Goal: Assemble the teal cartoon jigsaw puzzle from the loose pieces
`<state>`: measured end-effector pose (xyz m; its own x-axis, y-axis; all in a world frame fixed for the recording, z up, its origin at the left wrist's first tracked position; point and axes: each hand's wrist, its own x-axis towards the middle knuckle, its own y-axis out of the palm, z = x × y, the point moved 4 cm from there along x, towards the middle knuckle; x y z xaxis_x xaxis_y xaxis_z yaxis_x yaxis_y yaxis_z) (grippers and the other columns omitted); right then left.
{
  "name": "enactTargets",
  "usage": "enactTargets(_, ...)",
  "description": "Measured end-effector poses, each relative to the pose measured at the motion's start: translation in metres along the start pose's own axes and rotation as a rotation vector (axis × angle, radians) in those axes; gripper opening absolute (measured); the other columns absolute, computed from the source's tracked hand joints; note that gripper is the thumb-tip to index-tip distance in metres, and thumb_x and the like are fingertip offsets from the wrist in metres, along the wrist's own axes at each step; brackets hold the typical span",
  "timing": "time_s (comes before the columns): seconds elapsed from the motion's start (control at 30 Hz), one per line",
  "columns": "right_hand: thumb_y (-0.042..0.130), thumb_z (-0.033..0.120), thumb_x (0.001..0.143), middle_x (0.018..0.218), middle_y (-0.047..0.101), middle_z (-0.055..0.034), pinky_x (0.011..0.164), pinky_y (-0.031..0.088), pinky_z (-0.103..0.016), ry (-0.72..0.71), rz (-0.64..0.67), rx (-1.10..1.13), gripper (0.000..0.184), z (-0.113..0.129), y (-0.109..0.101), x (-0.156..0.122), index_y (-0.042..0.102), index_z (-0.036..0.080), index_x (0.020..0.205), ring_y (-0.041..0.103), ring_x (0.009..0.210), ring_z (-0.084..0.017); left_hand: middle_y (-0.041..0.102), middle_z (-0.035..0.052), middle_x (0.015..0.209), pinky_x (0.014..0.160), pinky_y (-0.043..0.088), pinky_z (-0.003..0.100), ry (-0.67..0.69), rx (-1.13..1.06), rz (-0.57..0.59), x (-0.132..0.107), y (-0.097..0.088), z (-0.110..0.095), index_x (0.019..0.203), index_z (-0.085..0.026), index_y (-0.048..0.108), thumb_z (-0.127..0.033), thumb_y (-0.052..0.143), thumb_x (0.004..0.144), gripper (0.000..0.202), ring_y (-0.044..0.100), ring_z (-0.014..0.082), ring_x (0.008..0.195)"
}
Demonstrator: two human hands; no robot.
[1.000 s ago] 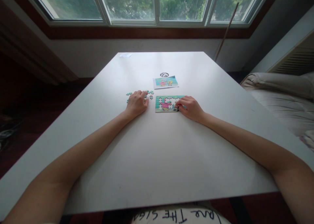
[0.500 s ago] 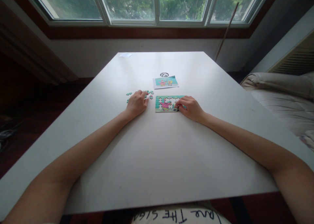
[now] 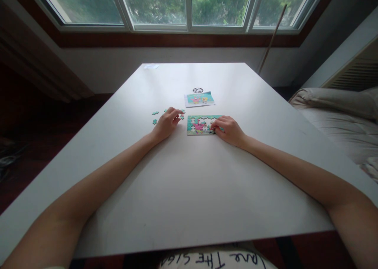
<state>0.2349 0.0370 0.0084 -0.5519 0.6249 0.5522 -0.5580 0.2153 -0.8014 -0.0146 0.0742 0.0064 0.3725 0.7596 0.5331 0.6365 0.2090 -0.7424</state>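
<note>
A jigsaw puzzle point(image 3: 199, 125) in a flat tray lies on the white table, its teal border and a pink figure filled in and white gaps in the middle. My right hand point(image 3: 228, 128) rests over its right side, fingertips pinched together on a puzzle piece that is mostly hidden. To the left, my left hand point(image 3: 167, 122) hovers at the loose pieces, thumb and fingers apart. Some loose puzzle pieces point(image 3: 155, 122) lie left of that hand, and others point(image 3: 182, 117) show just beyond its fingertips. Behind the puzzle lies a picture card point(image 3: 199, 99) with pink and yellow figures.
A round black-and-white mark or disc point(image 3: 197, 90) is on the white table point(image 3: 189, 190) behind the card. A pale scrap point(image 3: 151, 66) lies at the far left corner. A wooden stick point(image 3: 273, 39) leans by the window, and a padded beige seat point(image 3: 333, 119) stands at the right.
My left hand has lifted slightly and spread its thumb from its fingers, uncovering loose pieces on its left. My right hand has stayed nearly in place on the puzzle.
</note>
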Motion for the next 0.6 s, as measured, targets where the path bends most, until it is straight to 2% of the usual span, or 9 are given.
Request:
enactTargets(0.1,0.051,0.009,0.080,0.082,0.070,-0.0038,0.078,0.042,-0.032,-0.004,0.000,0.008,0.018,0.000,0.000,0.000,0.065,0.020,0.078,0.059,0.079,-0.019,0.058,0.0024,0.085,0.071,0.051,0.027,-0.108,-0.243,-0.097,0.002,0.000,-0.001,0.096,-0.016,0.063,-0.015,0.058,0.078,0.018,0.059,0.0116,0.071)
enactTargets(0.27,0.050,0.009,0.081,0.082,0.070,-0.0041,0.076,0.043,-0.032,-0.061,-0.031,0.005,0.017,0.004,-0.001,0.000,0.064,0.020,0.082,0.060,0.079,-0.018,0.063,-0.0003,0.081,0.075,0.055,0.030,-0.331,-0.747,-0.054,0.000,0.009,-0.024,0.100,-0.016,0.059,-0.023,0.069,0.071,0.032,0.065,0.0130,0.074)
enactTargets(0.43,0.048,0.014,0.088,0.085,0.070,-0.0051,0.075,0.044,-0.031,-0.159,-0.066,0.034,0.016,0.010,-0.004,0.000,0.062,0.020,0.088,0.060,0.080,-0.018,0.066,0.0005,0.084,0.080,0.054,0.031,-0.515,-0.965,0.006,-0.010,0.016,-0.052,0.104,-0.016,0.057,-0.025,0.079,0.064,0.047,0.066,0.0142,0.079)
enactTargets(0.53,0.049,0.020,0.091,0.088,0.070,-0.0055,0.076,0.045,-0.031,-0.202,-0.049,0.063,0.013,0.015,-0.006,0.000,0.062,0.020,0.091,0.061,0.083,-0.017,0.069,0.0026,0.084,0.081,0.052,0.031,-0.602,-1.045,0.059,-0.018,0.024,-0.059,0.103,-0.015,0.058,-0.026,0.081,0.062,0.049,0.066,0.0149,0.079)
enactTargets(0.6,0.050,0.025,0.092,0.087,0.069,-0.0051,0.075,0.045,-0.030,-0.228,-0.032,0.073,0.013,0.018,-0.007,0.000,0.062,0.021,0.092,0.061,0.082,-0.017,0.070,0.0034,0.082,0.081,0.051,0.032,-0.606,-1.086,0.094,-0.021,0.029,-0.062,0.101,-0.015,0.058,-0.028,0.083,0.060,0.049,0.067,0.0158,0.079)
